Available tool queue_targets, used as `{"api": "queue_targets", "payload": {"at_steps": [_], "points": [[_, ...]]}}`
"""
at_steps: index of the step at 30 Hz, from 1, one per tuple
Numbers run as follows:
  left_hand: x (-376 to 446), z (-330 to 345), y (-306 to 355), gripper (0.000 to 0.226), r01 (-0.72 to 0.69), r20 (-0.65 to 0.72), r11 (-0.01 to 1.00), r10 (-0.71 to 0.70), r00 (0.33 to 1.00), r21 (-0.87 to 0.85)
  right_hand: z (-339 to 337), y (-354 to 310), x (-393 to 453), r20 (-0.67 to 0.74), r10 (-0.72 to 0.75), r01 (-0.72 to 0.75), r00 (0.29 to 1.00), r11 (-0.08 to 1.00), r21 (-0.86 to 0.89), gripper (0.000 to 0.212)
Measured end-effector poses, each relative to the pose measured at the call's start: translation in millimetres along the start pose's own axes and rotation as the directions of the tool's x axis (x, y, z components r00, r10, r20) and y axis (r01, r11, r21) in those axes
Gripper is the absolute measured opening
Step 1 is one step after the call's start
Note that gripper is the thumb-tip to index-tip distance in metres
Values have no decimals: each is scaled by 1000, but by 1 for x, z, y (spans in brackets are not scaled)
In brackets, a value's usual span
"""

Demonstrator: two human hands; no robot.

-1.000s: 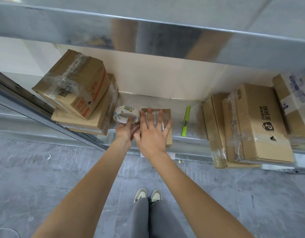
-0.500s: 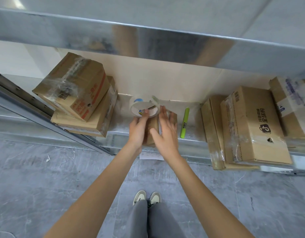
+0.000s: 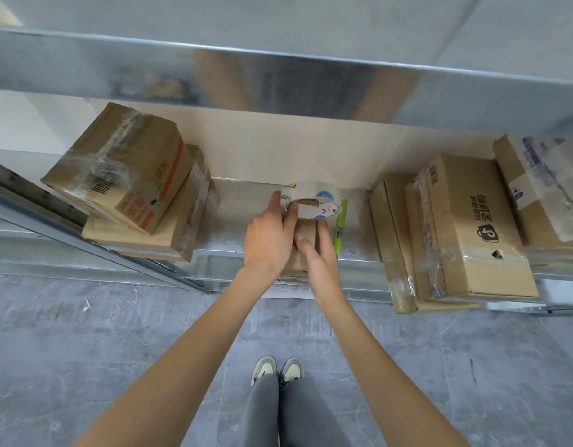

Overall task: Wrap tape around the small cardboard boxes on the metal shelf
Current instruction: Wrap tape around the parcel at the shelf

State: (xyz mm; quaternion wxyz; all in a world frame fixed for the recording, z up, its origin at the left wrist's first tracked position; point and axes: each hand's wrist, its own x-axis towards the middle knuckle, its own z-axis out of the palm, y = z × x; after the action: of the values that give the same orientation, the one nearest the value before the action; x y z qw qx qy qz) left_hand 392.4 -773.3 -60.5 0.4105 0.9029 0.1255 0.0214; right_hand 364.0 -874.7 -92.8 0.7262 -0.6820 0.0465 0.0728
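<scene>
A small cardboard box (image 3: 306,235) stands on edge at the front of the metal shelf (image 3: 233,214), mostly hidden by my hands. My left hand (image 3: 267,235) grips a roll of clear tape (image 3: 314,206) by its ring, thumb inside the core, holding it over the box's far end. My right hand (image 3: 320,253) grips the box's right side, fingers along its face and thumb on the near face.
Two taped boxes (image 3: 127,188) are stacked at the shelf's left. Several flat boxes (image 3: 456,227) lie at the right and overhang the front edge. A green marker (image 3: 340,225) lies just right of the small box. An upper shelf beam (image 3: 278,79) runs overhead.
The box was turned from lying flat to standing on edge. My left hand lifted the tape roll from the box's left and carried it right, over the box's far end. My right hand shifted to the box's side.
</scene>
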Motion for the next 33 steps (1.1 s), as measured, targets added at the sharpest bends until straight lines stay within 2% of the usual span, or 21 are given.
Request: {"api": "queue_targets", "payload": {"at_steps": [4,9,12,15,17,20,29,31,33], "points": [[7,-9,-4,20,-17,51,993,23,998,-117,-12,8,-2,-15,35,-36,999,999,-18,51],[4,-20,-11,17,87,150,929,-35,988,-360,-15,11,-3,4,28,-28,1000,999,-28,59],[1,-23,-14,10,134,128,852,-79,989,-506,-10,8,-3,-21,13,-13,1000,1000,-15,58],[-1,-24,-23,16,134,60,803,-122,991,-581,-9,6,-4,-32,18,-19,999,1000,-17,59],[-4,-22,-28,18,182,56,725,-194,979,-665,-9,5,-5,-24,17,-17,1000,1000,-22,59],[-7,-13,-31,30,269,108,543,-310,945,-796,-8,5,-5,-30,21,-22,999,999,-30,58],[-4,2,-30,36,337,176,352,-418,891,-873,-9,3,-5,-35,29,-31,999,998,-55,57],[-4,5,-26,34,386,232,301,-441,867,-872,-8,2,-7,-32,10,-14,999,992,-125,57],[-3,9,-21,32,420,264,280,-459,849,-863,-11,0,-6,-23,-64,53,998,943,-328,55]]}}
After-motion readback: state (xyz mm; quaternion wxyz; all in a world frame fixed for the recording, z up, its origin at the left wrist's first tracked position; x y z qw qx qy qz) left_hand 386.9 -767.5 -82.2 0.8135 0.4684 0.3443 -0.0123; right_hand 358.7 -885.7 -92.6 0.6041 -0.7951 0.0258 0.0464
